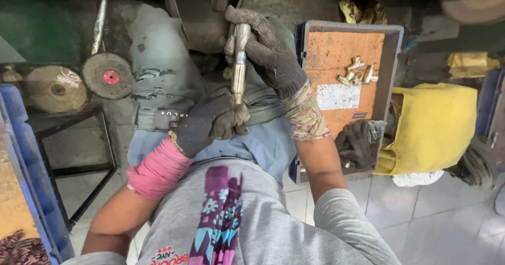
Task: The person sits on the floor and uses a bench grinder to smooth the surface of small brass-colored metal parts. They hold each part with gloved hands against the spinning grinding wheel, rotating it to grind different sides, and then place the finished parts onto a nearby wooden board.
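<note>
Brass rod-shaped part [239,70]: long, slim, metallic, held roughly upright over the person's lap, in front of the denim-covered knees. Upper end sits inside the right hand [265,49], lower end runs into the left hand [210,122].

Right hand: dark knit glove, fingers curled shut around the top of the part; patterned cuff at the wrist.
Left hand: dark knit glove, closed in a fist about the bottom end; pink sleeve cuff [158,169] behind it.

Just right of the hands: flat tray [336,49] with an orange-brown inner face and dark rim. On it, a small cluster of brass fittings [357,71], touching one another. A spare dark glove [360,144] lies on the tray's near edge.

Further right: yellow cloth [434,123]. To the left: two worn grinding discs [108,75], side by side, and a blue crate [26,181] at the frame edge.
</note>
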